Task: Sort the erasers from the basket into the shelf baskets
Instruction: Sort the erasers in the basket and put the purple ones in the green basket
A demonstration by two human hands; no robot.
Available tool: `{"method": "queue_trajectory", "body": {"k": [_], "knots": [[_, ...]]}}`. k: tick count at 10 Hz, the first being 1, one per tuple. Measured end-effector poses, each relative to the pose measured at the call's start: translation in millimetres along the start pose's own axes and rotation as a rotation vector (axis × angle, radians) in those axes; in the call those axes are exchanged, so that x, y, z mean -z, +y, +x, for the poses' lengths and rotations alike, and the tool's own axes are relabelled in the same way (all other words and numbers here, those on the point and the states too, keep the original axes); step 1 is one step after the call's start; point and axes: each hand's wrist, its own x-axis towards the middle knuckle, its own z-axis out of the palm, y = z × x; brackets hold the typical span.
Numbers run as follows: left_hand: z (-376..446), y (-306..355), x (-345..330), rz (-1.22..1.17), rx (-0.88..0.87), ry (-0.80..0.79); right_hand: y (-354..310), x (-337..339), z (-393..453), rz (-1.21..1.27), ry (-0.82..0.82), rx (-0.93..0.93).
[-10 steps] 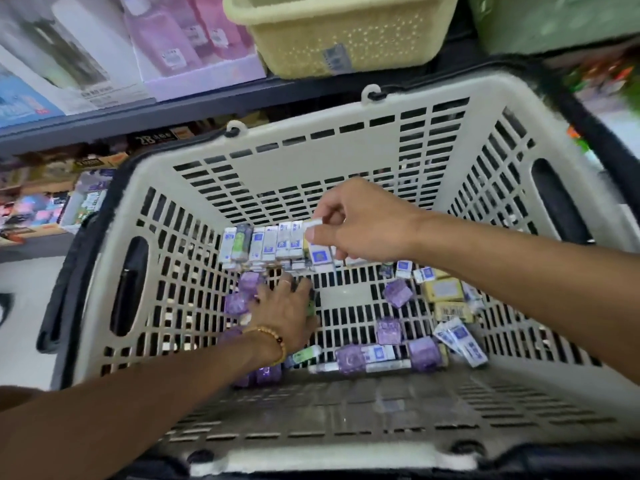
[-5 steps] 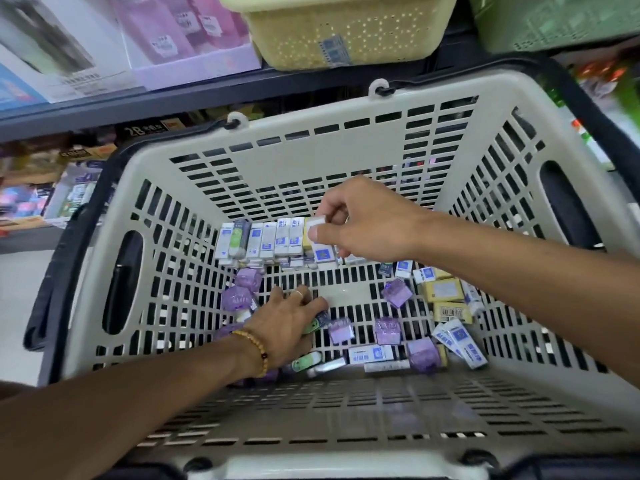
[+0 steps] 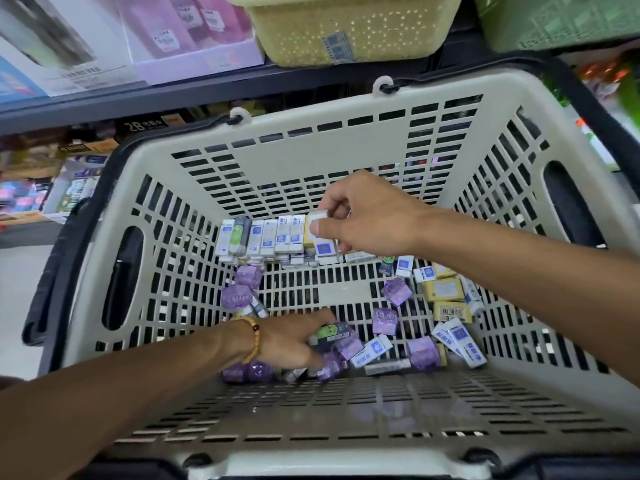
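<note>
A beige slotted shopping basket (image 3: 311,161) fills the view, with erasers scattered over its floor. A row of white-and-blue erasers (image 3: 266,235) stands against its far wall. My right hand (image 3: 367,216) pinches a white-and-blue eraser (image 3: 320,233) at the right end of that row. Near the front, my left hand (image 3: 294,341), with a bead bracelet on the wrist, grips a dark green-labelled eraser (image 3: 330,332) among purple cube erasers (image 3: 346,348). More purple cubes (image 3: 396,291), yellow erasers (image 3: 445,289) and white-and-blue erasers (image 3: 460,342) lie at the right.
On the shelf above stand a yellow perforated basket (image 3: 346,32) and a green basket (image 3: 561,22). Pink and white boxes (image 3: 187,36) fill the shelf's left. The dark shelf edge (image 3: 138,98) runs just behind the shopping basket. Lower shelves with goods (image 3: 52,188) lie at left.
My left hand has slid back toward the basket's near side and closed round the green-labelled eraser. My right hand stays at the row, still pinching the same eraser.
</note>
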Motion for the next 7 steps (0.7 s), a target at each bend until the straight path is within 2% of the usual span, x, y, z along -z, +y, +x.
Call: {"method": "queue_trajectory", "body": {"k": [2,5,7], "knots": [[1.0,3.5,0.0,0.123,0.005,-0.072,2.3,-1.6,1.6,-0.006,-0.007,-0.004],[5.9,-1.2,0.2,0.269,-0.052,-0.079,3.9,-3.7,3.3,-0.044,-0.019,-0.014],[9.5,-1.6,-0.5,0.213,-0.030,-0.029,4.6,-5.6,4.5,-0.045,-0.025,-0.015]]}}
